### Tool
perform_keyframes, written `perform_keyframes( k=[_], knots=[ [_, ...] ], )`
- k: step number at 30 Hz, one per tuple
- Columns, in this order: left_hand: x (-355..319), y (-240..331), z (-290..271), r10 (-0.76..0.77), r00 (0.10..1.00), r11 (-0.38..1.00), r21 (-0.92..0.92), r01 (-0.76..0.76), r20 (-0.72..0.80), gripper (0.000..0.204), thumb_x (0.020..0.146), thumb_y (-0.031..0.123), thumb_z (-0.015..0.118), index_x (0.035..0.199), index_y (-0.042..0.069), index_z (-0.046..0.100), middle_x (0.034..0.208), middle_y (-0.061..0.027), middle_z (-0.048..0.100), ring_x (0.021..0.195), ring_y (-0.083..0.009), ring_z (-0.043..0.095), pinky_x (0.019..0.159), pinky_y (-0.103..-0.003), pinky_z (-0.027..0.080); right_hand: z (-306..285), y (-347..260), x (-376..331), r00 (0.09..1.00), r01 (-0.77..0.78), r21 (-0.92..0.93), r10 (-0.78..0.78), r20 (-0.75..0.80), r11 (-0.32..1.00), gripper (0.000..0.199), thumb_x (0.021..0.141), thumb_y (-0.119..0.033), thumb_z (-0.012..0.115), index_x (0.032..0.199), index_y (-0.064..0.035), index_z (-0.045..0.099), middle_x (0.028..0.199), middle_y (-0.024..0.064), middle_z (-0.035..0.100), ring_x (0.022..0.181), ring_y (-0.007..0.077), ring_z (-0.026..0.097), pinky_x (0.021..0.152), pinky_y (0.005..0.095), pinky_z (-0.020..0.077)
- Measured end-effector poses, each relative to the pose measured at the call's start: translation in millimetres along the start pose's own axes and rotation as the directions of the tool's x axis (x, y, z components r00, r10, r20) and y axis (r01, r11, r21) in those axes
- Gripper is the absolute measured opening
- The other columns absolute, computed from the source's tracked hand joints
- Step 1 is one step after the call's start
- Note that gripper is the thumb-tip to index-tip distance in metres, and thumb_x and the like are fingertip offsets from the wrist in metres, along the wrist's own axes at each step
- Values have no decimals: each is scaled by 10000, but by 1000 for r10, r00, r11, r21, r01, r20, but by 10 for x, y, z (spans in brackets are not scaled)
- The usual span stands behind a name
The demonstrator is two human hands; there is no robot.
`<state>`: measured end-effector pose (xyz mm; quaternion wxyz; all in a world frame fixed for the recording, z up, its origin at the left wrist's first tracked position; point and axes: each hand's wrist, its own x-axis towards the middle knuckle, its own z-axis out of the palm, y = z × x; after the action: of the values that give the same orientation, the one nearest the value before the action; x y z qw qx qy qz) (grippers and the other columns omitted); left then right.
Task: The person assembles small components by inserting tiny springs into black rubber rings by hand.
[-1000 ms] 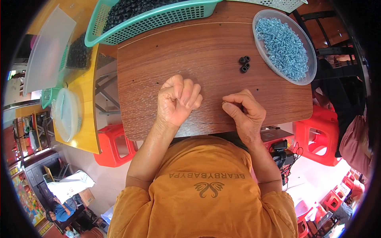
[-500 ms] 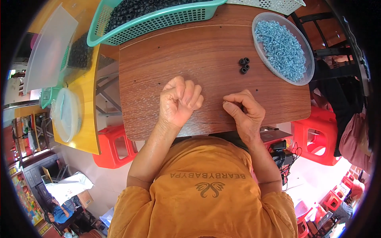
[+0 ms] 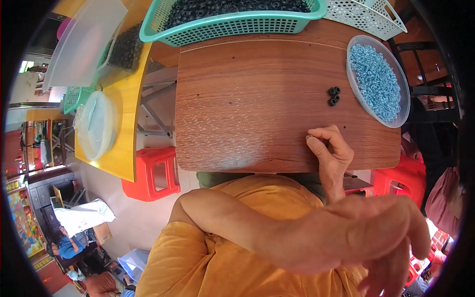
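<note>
My right hand (image 3: 332, 151) is over the table's (image 3: 232, 109) front edge, thumb and forefinger pinched together. A tiny dark speck shows at its fingertips, too small to name. Close to the camera, my left hand (image 3: 381, 232) is raised across my body to the right, blurred, with bent fingers partly hidden. Several small black hollow rings (image 3: 333, 96) sit in a cluster on the table, beyond my right hand. Right of them stands a clear round tub (image 3: 352, 74) full of small shiny blue rings (image 3: 374, 81).
A green basket (image 3: 237, 27) of black rings lies along the table's far edge, with a white perforated basket (image 3: 366, 20) beside it. On the left, a yellow table (image 3: 126, 114) bears a round clear lid (image 3: 99, 126). Red stools (image 3: 148, 173) stand below. Dark specks dot the tabletop.
My left hand has left the tabletop and swung up and right, across my body. My right hand keeps its pinch near the table edge. The view has shifted, moving the table rightward in it.
</note>
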<state>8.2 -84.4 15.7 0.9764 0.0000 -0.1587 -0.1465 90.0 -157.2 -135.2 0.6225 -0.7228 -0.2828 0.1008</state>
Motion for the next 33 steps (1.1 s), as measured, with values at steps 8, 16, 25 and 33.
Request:
perform_keyframes(
  k=[8,16,25,33],
  knots=[
    [45,104,43,73,996,986,149,-80,52,980,808,676,520,1386,-60,228,1405,-175,309,1079,-311,571,697,-367,570,-18,-41,12,1000,-28,4,28,11,1000,145,745,56,693,880,6,672,754,28,569,708,119,486,641,230,388],
    [-5,79,67,70,990,997,35,-66,-119,696,887,517,479,1281,-38,335,1171,-157,412,919,-250,581,636,-314,521,-28,-30,27,1000,-11,17,10,19,1000,147,749,59,689,885,6,668,745,26,562,716,122,495,649,230,394],
    [-93,339,-245,274,924,871,476,-122,-266,321,982,208,499,1221,-5,479,812,-122,617,666,-150,612,567,-221,462,-192,205,-8,960,-271,-186,278,14,945,159,790,45,664,948,31,645,835,16,577,762,96,508,701,215,406],
    [-446,494,-999,737,566,369,921,122,-370,246,859,11,639,1086,-33,557,876,-136,652,777,-147,609,686,-252,507,-86,69,-69,983,-88,257,126,-135,962,191,785,93,665,957,19,626,851,16,584,782,81,544,702,193,421]
  ],
)
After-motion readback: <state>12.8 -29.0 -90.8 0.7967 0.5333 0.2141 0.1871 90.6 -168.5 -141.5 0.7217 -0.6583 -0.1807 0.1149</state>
